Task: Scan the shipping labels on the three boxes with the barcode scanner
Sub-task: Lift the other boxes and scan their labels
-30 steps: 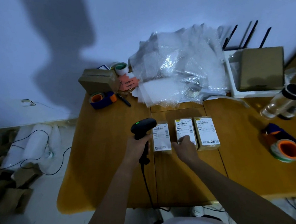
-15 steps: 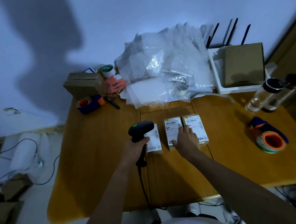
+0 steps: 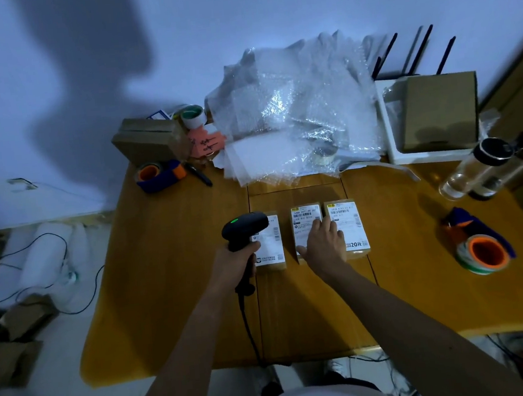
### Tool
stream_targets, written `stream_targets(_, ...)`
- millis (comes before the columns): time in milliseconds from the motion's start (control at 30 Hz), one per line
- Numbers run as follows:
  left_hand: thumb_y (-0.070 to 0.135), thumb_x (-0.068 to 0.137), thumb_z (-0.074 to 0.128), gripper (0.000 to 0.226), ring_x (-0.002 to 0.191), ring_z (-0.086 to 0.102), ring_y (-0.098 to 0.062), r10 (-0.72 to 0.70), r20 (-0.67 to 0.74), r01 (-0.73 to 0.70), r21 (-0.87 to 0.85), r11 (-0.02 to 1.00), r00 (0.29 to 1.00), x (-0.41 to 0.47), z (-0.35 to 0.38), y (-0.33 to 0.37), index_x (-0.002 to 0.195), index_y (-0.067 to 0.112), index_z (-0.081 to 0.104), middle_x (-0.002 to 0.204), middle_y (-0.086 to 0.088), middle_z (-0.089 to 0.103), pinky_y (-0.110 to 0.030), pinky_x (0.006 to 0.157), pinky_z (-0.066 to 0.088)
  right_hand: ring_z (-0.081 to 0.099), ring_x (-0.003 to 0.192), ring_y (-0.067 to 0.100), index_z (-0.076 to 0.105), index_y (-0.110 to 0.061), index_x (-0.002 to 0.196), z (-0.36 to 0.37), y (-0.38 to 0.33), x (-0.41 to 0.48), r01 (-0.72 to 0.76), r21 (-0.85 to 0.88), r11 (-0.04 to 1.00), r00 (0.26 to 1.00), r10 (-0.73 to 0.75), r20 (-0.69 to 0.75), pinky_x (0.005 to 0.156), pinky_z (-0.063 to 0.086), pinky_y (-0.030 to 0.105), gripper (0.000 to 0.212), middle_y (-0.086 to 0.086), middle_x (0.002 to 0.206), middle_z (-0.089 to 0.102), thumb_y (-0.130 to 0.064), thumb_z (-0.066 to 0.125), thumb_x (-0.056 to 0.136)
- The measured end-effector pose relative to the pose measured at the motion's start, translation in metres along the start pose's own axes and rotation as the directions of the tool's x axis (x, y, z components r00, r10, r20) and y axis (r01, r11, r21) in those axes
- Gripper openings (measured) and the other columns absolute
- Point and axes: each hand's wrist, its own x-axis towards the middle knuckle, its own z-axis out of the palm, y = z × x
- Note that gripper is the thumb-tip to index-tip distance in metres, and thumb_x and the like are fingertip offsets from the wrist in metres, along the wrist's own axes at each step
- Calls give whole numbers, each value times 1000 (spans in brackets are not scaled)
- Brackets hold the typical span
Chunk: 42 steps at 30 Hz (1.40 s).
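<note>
Three small brown boxes with white shipping labels lie side by side mid-table: the left box (image 3: pixel 273 247), the middle box (image 3: pixel 304 222) and the right box (image 3: pixel 352 227). My left hand (image 3: pixel 233 264) grips the handle of a black barcode scanner (image 3: pixel 244 229) with a green light on top; its head covers the left box's upper left corner. My right hand (image 3: pixel 324 246) rests flat, fingers spread, across the middle box and the inner edge of the right box. The scanner's cable runs down off the table's front edge.
On the wooden table (image 3: pixel 177 269): a pile of bubble wrap (image 3: pixel 297 114) at the back, a cardboard box (image 3: pixel 149 138), tape dispenser (image 3: pixel 160 175), black pen (image 3: pixel 198 173), a white tray with a carton (image 3: pixel 437 110), bottles (image 3: pixel 487 166), a tape roll (image 3: pixel 484 253) at right.
My right hand slid forward from the middle box's near edge onto the labels of the middle and right boxes. The scanner stays over the left box. The camera view shifted slightly.
</note>
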Motion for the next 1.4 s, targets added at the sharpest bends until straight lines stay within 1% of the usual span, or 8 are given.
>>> stream_targets(200, 17, 90, 73, 15, 53, 56, -20, 7, 9, -7, 7, 1000, 1000, -4, -2, 1, 84, 5, 65, 64, -8, 60, -34, 60, 50, 34, 146, 34, 26, -5, 156, 3, -5, 2, -66, 26, 998, 998, 66, -4, 118, 35, 43, 97, 20, 159, 32, -55, 72, 86)
stream_targets(333, 18, 90, 73, 15, 57, 57, -21, 6, 15, -6, -1, 1000, 1000, -3, -3, 1, 90, 5, 67, 65, -8, 61, -37, 65, 51, 36, 144, 34, 27, -4, 155, 3, -7, 3, -75, 37, 996, 997, 76, -12, 117, 35, 43, 99, 19, 157, 33, -56, 74, 84)
stream_targets(433, 18, 89, 74, 18, 56, 57, -21, 3, 7, -3, -32, 999, 1000, -4, -3, 2, 95, 2, 68, 65, -8, 61, -36, 61, 51, 40, 140, 33, 28, -4, 153, 4, -10, 4, -79, 45, 996, 997, 80, -19, 113, 37, 42, 100, 19, 153, 38, -56, 75, 82)
stream_targets(633, 19, 91, 73, 18, 58, 56, -25, 31, 13, -31, -29, 999, 999, -9, -7, 4, 82, 4, 67, 64, -11, 60, -38, 66, 51, 37, 143, 34, 16, 4, 157, 9, -15, 7, -109, 78, 991, 994, 108, 9, 115, 36, 42, 117, 21, 155, 32, -61, 75, 80)
stream_targets(867, 13, 92, 71, 18, 50, 55, -17, 21, -7, -21, -53, 998, 1000, -12, -11, 6, 77, 7, 64, 59, -5, 59, -29, 53, 51, 42, 139, 38, 21, -3, 153, 10, -13, 9, -142, 150, 978, 989, 135, 56, 110, 43, 47, 111, 22, 150, 38, -59, 80, 76)
stream_targets(1067, 12, 92, 71, 17, 51, 55, -17, 22, 4, -22, -62, 998, 1000, -16, -10, 7, 78, 8, 64, 60, -5, 58, -29, 55, 51, 43, 141, 40, 15, -2, 157, 9, -12, 9, -161, 178, 971, 985, 146, 90, 110, 43, 48, 113, 23, 154, 35, -56, 78, 80)
stream_targets(1200, 16, 92, 71, 22, 55, 55, -21, 26, 15, -25, -47, 999, 1000, -18, -11, 7, 73, 8, 63, 60, -7, 58, -38, 65, 50, 46, 139, 39, 13, 0, 157, 7, -12, 9, -187, 212, 959, 979, 165, 117, 108, 44, 47, 112, 23, 153, 39, -54, 77, 82)
stream_targets(1400, 14, 91, 72, 19, 54, 55, -20, 17, 3, -17, -54, 998, 1000, -17, -11, 8, 76, 8, 64, 59, -6, 59, -35, 60, 50, 50, 135, 36, 15, -1, 156, 13, -7, 15, -214, 240, 947, 969, 175, 174, 104, 47, 47, 111, 21, 148, 47, -58, 75, 81)
